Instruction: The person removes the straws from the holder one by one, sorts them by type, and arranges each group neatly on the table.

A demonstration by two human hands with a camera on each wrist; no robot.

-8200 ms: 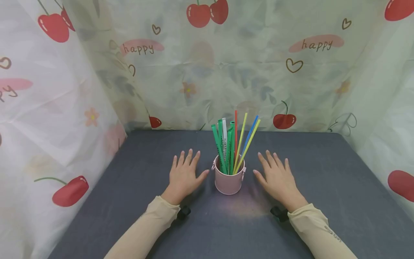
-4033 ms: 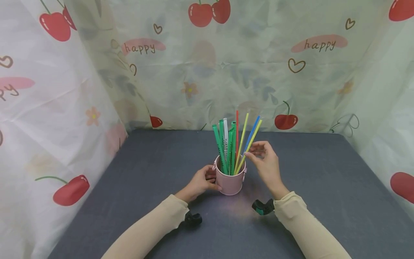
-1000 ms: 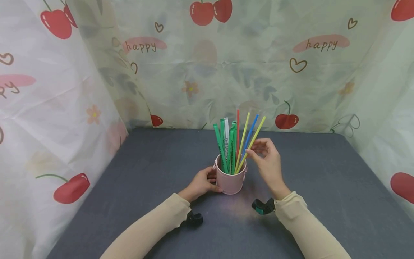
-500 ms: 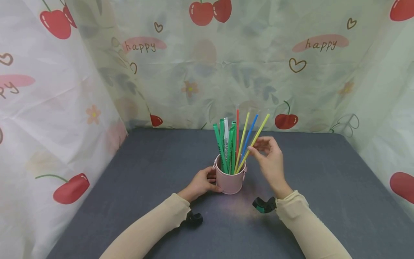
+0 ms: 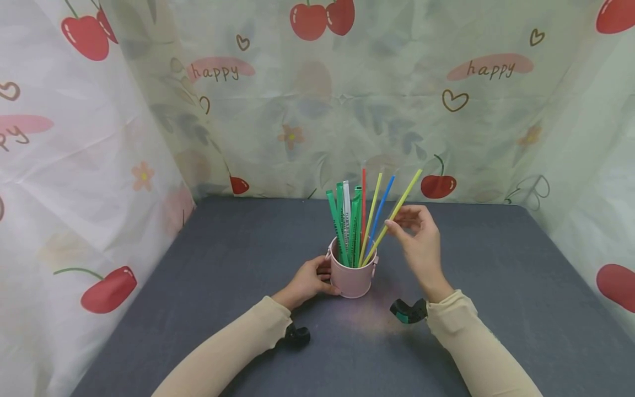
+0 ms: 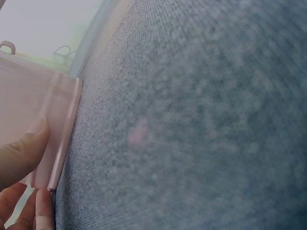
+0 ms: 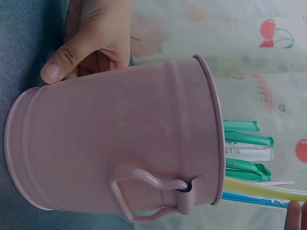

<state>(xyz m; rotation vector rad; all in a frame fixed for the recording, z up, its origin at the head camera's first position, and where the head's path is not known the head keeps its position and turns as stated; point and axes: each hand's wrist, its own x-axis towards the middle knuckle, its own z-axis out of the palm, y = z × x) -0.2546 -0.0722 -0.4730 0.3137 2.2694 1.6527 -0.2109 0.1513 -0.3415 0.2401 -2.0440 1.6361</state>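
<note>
A small pink metal bucket (image 5: pixel 351 281) stands upright on the dark table, with a folded side handle (image 7: pixel 144 191). My left hand (image 5: pixel 307 282) grips its left side low down, thumb (image 6: pixel 26 148) on the near wall and fingers curled behind. With thumb and fingertips my right hand (image 5: pixel 420 242) pinches a yellow straw (image 5: pixel 409 190), which leans right; its lower end is inside the bucket. A second yellow straw (image 5: pixel 377 193), a blue straw (image 5: pixel 387 193) and a red straw (image 5: pixel 364 187) stand beside it. Several green paper-wrapped sticks (image 5: pixel 333 215) and a white one (image 5: pixel 346 204) fill the left half.
The dark cloth-covered table (image 5: pixel 248 231) reaches back to a curtain (image 5: pixel 317 110) printed with cherries, hearts and words. More of this curtain hangs at both sides. Black wrist cameras (image 5: pixel 409 311) sit under both wrists, close over the table.
Both hands lay flat at first; then the left gripped the bucket and the right pinched the yellow straw. In the last second, that straw has risen and shifted right, away from the blue one.
</note>
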